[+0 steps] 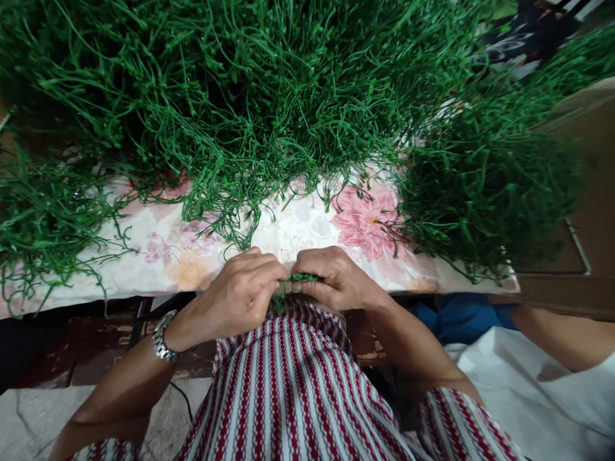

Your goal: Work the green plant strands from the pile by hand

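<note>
My left hand (247, 285), with a metal watch (164, 336) on its wrist, is closed in a pinch at the table's near edge. Facing it, my right hand (334, 275) is pinched too, its thumb and forefinger round a small green stem piece (303, 277). The fingertips of both hands nearly meet at this piece. Some green also shows just below my left fingertips, but its shape is blurred. Beyond the hands rises a large heap of thin green stems (269, 96) with small knobbed tips, looking like plastic plant parts.
A flowered cloth (298, 224) covers the table. Smaller piles of green stems lie at the left (48, 224) and right (485, 198). A brown cardboard box (596, 211) stands at the far right. Beside me sits another person, with a forearm (567, 333) and white clothing in view.
</note>
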`<state>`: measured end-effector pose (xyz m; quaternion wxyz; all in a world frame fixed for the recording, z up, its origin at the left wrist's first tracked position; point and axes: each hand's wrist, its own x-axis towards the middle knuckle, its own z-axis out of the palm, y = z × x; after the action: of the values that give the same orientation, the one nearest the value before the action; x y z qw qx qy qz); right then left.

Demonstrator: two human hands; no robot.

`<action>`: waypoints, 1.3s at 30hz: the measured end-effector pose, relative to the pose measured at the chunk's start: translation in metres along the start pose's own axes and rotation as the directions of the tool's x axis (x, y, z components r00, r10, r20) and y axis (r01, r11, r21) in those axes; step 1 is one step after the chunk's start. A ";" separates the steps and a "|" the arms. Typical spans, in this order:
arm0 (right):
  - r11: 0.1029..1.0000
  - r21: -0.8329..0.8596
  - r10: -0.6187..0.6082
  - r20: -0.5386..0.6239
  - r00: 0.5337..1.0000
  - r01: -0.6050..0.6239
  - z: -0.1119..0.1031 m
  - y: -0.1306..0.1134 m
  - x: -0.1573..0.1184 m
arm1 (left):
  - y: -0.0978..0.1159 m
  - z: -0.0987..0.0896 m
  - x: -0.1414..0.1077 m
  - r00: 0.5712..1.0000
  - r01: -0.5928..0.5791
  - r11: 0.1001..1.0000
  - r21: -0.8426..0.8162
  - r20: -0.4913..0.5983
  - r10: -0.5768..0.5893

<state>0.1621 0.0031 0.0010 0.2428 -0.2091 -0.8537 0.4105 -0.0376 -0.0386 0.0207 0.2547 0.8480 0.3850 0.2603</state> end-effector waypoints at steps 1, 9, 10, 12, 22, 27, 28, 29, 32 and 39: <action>0.999 -0.028 -0.037 0.042 0.998 0.038 -0.001 -0.003 -0.001 | 0.002 -0.002 -0.002 0.999 -0.022 1.000 0.019 0.044 0.022; 0.977 -0.121 -0.149 0.211 0.966 0.177 -0.007 -0.022 -0.012 | 0.018 -0.008 -0.012 0.969 -0.142 0.989 0.041 0.210 0.130; 0.977 -0.121 -0.145 0.229 0.963 0.176 -0.008 -0.023 -0.013 | 0.019 -0.008 -0.012 0.968 -0.151 0.988 0.039 0.210 0.140; 0.980 -0.099 -0.145 0.258 0.955 0.175 -0.010 -0.026 -0.014 | 0.021 -0.009 -0.011 0.963 -0.176 0.984 0.041 0.216 0.163; 0.987 0.097 -0.151 0.244 0.958 0.131 -0.012 -0.031 -0.010 | 0.025 -0.020 -0.008 0.948 -0.239 0.967 0.086 0.237 0.213; 0.979 0.181 -0.144 0.266 0.953 0.097 -0.008 -0.030 -0.006 | 0.027 -0.019 -0.007 0.944 -0.248 0.966 0.078 0.242 0.223; 0.976 0.195 -0.144 0.269 0.952 0.093 -0.007 -0.030 -0.006 | 0.027 -0.019 -0.007 0.944 -0.246 0.967 0.073 0.243 0.222; 0.975 0.204 -0.143 0.275 0.951 0.088 -0.007 -0.030 -0.006 | 0.027 -0.019 -0.008 0.945 -0.244 0.967 0.069 0.242 0.221; 0.968 0.235 -0.148 0.273 0.950 0.083 -0.012 -0.029 -0.011 | 0.021 -0.026 -0.012 0.953 -0.240 0.970 0.045 0.200 0.226; 1.000 -0.004 0.011 -0.030 0.999 -0.011 -0.048 -0.016 -0.016 | -0.006 -0.037 -0.011 0.997 -0.035 0.999 0.001 -0.067 0.035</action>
<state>0.2008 0.0137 0.0363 0.2530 -0.2202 -0.8497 0.4068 -0.0706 -0.0350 0.0410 0.2370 0.8453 0.3785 0.2932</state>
